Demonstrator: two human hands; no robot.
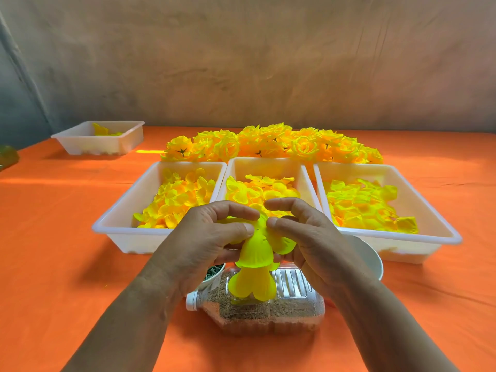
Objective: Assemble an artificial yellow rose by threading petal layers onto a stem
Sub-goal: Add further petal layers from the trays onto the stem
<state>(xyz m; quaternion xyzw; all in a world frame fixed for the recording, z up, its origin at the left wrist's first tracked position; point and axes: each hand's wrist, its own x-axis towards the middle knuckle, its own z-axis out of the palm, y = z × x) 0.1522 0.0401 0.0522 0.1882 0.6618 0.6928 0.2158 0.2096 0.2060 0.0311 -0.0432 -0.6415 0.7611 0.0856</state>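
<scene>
**Petal layers [254, 251] pinched between left hand [212, 237] and right hand [311, 237]**

Both hands meet at the centre of the view, just in front of the trays. The left hand's thumb and forefinger are curled in and pinch the top of the yellow petal layers from the left. The right hand's thumb and forefinger close on them from the other side, with its remaining fingers curled underneath. The lowest petals hang down below the hands, in front of a clear plastic bottle [281, 315]. Whether they touch it cannot be told. The bottle lies on its side on the orange tablecloth [67, 251], white cap [192, 300] to the left, with brown granules inside.

A small bowl of dark green pieces [213, 273] sits just behind the left wrist, and a white bowl [369, 257] shows beside the right hand. Beyond the hands, three white trays stand side by side: left tray [112, 226], middle tray [268, 162] and right tray [434, 226], each holding loose yellow petals. A heap of finished yellow roses [268, 143] lies behind them. A smaller white tray [80, 142] with a few yellow pieces stands well apart at the far left.
</scene>
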